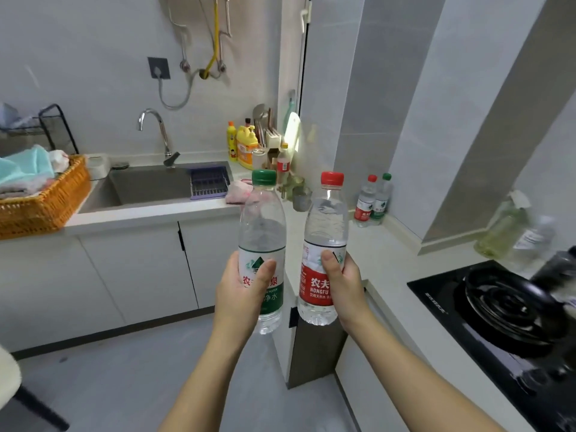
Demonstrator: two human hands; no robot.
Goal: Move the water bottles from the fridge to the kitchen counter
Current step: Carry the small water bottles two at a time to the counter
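Water bottles are mid-trip here, and we carry 2 of them. Our left hand [240, 288] wraps the label of the green-capped bottle [261, 226], thumb across the front, and our right hand [343, 282] grips the red-capped bottle [325, 219] the same way. Both bottles are upright and side by side, held in the air just short of the corner of the kitchen counter [383, 254]. Neither is set down yet.

Further back on that counter, against the wall, a standing red-capped bottle [365, 202] and a standing green-capped bottle [382, 199] are close together, seemingly touching. From this we judge that 1 delivery is done and this is at least number 2. What is left for certain is placing these 2 — probably beside that pair. The fridge is out of view, so we cannot tell whether more bottles wait there.
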